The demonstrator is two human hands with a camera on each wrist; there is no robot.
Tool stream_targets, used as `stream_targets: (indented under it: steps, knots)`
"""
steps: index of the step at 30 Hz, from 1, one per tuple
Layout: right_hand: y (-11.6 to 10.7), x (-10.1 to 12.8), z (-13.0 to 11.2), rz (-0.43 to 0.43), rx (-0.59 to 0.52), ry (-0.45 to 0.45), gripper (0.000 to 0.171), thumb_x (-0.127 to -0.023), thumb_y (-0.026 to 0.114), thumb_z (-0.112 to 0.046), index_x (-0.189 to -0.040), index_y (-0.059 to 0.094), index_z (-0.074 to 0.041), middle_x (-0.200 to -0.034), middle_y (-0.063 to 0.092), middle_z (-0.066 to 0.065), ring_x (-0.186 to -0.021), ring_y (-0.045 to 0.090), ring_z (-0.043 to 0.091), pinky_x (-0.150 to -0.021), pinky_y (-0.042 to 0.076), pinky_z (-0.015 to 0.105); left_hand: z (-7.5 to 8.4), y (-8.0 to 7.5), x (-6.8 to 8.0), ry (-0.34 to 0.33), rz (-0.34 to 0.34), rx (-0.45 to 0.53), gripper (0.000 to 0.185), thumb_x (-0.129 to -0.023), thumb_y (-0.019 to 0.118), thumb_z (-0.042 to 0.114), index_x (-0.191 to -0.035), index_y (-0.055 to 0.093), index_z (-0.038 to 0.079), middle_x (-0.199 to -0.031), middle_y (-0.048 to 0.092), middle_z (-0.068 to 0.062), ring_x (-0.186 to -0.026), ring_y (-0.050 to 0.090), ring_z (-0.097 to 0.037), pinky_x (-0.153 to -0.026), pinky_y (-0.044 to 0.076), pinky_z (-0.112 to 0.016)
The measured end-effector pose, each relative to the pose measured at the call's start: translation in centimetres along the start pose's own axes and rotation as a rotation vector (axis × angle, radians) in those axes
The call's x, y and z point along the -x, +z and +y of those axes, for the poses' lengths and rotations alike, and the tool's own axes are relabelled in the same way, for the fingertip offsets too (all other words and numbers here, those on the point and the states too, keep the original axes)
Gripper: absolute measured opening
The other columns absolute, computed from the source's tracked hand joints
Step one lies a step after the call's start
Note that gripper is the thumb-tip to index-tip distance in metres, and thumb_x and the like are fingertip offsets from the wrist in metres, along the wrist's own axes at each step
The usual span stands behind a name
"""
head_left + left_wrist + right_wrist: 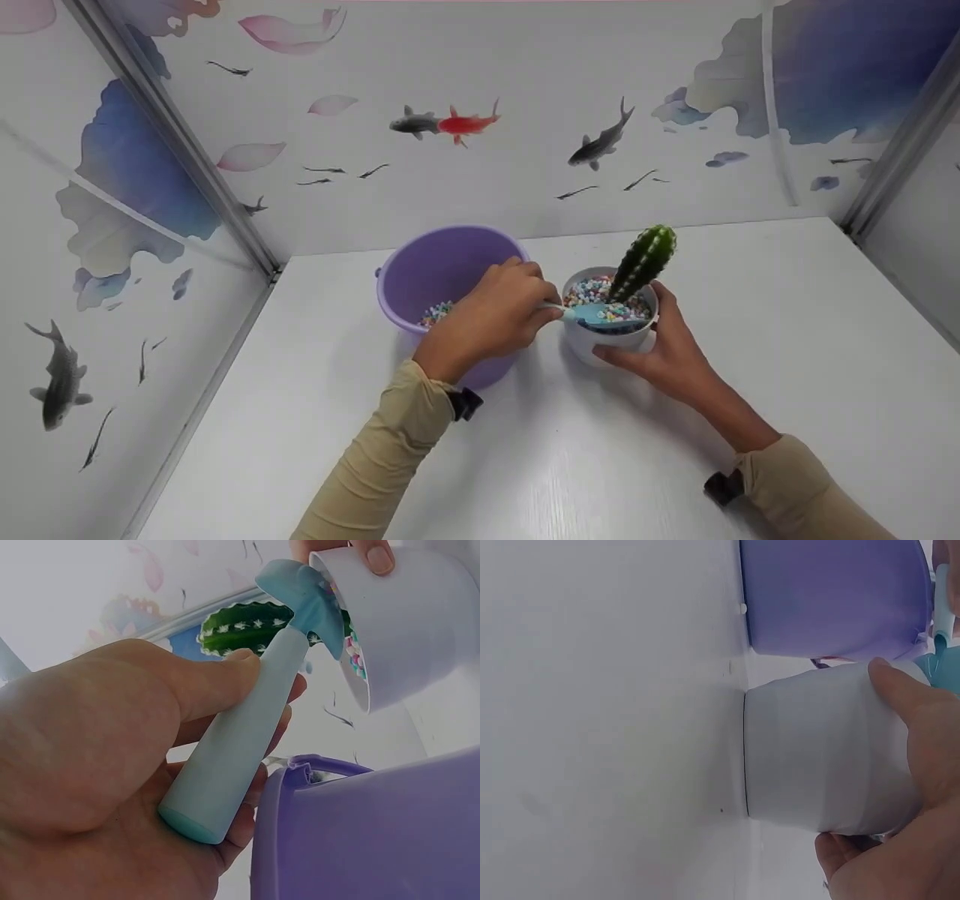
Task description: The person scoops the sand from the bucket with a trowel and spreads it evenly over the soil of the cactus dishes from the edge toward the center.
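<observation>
My left hand [499, 311] grips the pale handle of a small blue hand trowel [232, 735]. In the head view the trowel's blade [600, 315] lies over the rim of a white pot [592, 349], with colourful pebbles on and around it. A green cactus [643, 259] leans to the right out of the pot. My right hand [667, 352] holds the pot from its right side, thumb on the near wall and fingers behind. In the right wrist view the pot [810, 750] stands on the table.
A purple bucket [461, 259] with more colourful pebbles [435, 313] inside stands left of the pot, partly behind my left hand. The white table [555, 465] meets a patterned back wall [525, 172] and a side panel [112, 300] on the left.
</observation>
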State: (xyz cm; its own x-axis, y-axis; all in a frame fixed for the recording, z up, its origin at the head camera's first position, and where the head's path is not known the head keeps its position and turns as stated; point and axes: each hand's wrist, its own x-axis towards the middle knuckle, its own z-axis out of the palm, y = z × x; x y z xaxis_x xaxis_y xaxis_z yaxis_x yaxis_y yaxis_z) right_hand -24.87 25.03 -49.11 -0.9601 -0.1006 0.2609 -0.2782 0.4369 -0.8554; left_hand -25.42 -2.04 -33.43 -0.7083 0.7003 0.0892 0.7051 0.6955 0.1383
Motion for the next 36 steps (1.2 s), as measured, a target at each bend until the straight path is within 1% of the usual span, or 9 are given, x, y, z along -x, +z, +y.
stream_targets:
  steps: [7,12,18,22,26,33,36]
  knots:
    - [0.7,0.2,-0.6,0.044,0.033,0.025,0.134,-0.082,0.097,-0.04,-0.173,0.005,-0.007,-0.174,0.026,0.022,-0.163,0.03,0.04,-0.129,0.026,0.068,0.0,0.0,0.0,0.007,0.003,0.018,0.027,-0.11,0.065,0.029,-0.125,0.081,0.013,-0.116,0.075,-0.007,-0.111,0.061,-0.028,-0.101,0.049,-0.046]
    - [0.7,0.2,-0.5,0.043,0.03,0.013,0.133,-0.082,0.097,-0.039,-0.173,0.006,-0.007,-0.173,0.027,0.021,-0.163,0.03,0.039,-0.13,0.025,0.068,0.0,0.0,0.1,0.012,0.004,0.029,0.029,-0.111,0.063,0.03,-0.125,0.081,0.012,-0.115,0.074,-0.007,-0.109,0.06,-0.027,-0.1,0.048,-0.045]
    - [-0.1,0.1,0.0,-0.028,-0.002,-0.013,0.128,-0.086,0.094,-0.037,-0.173,0.005,-0.009,-0.174,0.027,0.018,-0.16,0.033,0.036,-0.127,0.03,0.068,-0.1,0.2,0.0,0.023,0.009,0.021,0.029,-0.112,0.062,0.031,-0.124,0.081,0.013,-0.114,0.075,-0.006,-0.107,0.06,-0.027,-0.098,0.049,-0.045]
    - [-0.9,-0.1,0.4,-0.09,-0.011,-0.019,0.123,-0.089,0.092,-0.035,-0.173,0.005,-0.013,-0.175,0.028,0.015,-0.161,0.032,0.036,-0.127,0.029,0.068,-0.1,0.3,0.0,0.033,0.016,0.022,0.029,-0.112,0.062,0.031,-0.124,0.082,0.014,-0.113,0.075,-0.005,-0.107,0.061,-0.026,-0.098,0.049,-0.044]
    - [-1.5,-0.2,0.6,-0.12,-0.005,-0.022,0.121,-0.09,0.091,-0.032,-0.173,0.005,-0.013,-0.176,0.027,0.016,-0.162,0.03,0.038,-0.127,0.029,0.067,-0.1,0.3,0.0,0.036,0.027,0.032,0.028,-0.111,0.063,0.031,-0.125,0.081,0.016,-0.115,0.075,-0.004,-0.109,0.061,-0.026,-0.098,0.049,-0.044]
    - [-1.1,-0.3,0.5,-0.06,0.02,-0.028,0.124,-0.086,0.094,-0.035,-0.174,0.008,-0.016,-0.174,0.033,0.015,-0.161,0.033,0.038,-0.124,0.035,0.068,0.0,0.1,0.2,0.027,0.027,0.012,0.027,-0.109,0.066,0.031,-0.126,0.082,0.018,-0.118,0.075,-0.003,-0.112,0.061,-0.025,-0.098,0.049,-0.044]
    - [-0.7,-0.1,0.4,-0.031,0.013,-0.038,0.124,-0.085,0.095,-0.034,-0.173,0.011,-0.014,-0.172,0.035,0.014,-0.159,0.036,0.037,-0.123,0.036,0.069,0.0,0.0,0.2,0.026,0.026,0.004,0.026,-0.109,0.067,0.03,-0.126,0.082,0.017,-0.118,0.075,-0.004,-0.11,0.062,-0.025,-0.098,0.05,-0.044]
